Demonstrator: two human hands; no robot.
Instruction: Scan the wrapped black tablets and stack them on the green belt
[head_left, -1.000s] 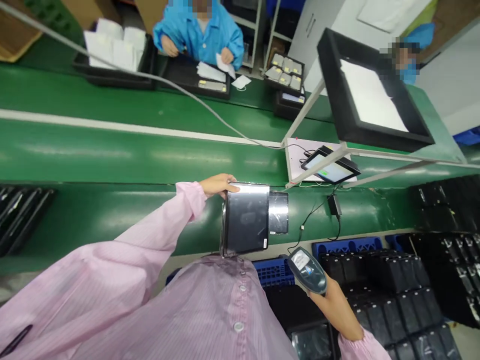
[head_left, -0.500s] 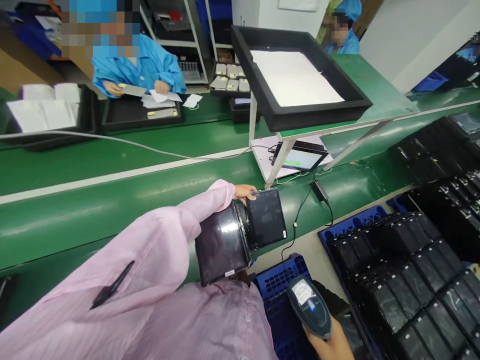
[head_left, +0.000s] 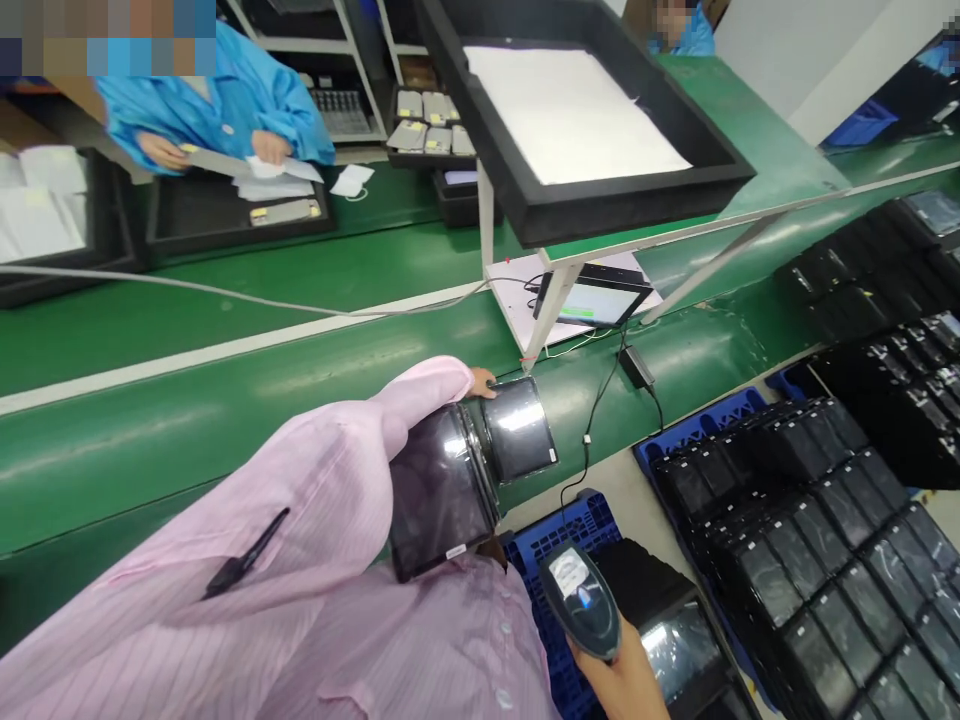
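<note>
My left hand (head_left: 482, 382) is mostly hidden behind my pink sleeve; only fingertips show, resting on the top edge of a stack of dark glossy tablets (head_left: 439, 490) held upright against my chest. A further tablet (head_left: 519, 428) of the stack leans out to the right on the green bench. My right hand (head_left: 619, 675) at the bottom edge grips a grey handheld barcode scanner (head_left: 579, 598), its head pointing up toward the stack and a blue light showing on it.
A green conveyor (head_left: 187, 400) runs across. Blue crates (head_left: 559, 530) and rows of black tablets (head_left: 810, 560) fill the right. A lit tablet (head_left: 592, 298) with cables sits under a black tray (head_left: 577, 130) on a stand. A person in blue (head_left: 210, 105) works opposite.
My view swung right and down. The stack tilted closer against my chest, and the scanner in my right hand moved left and nearer to the tablets.
</note>
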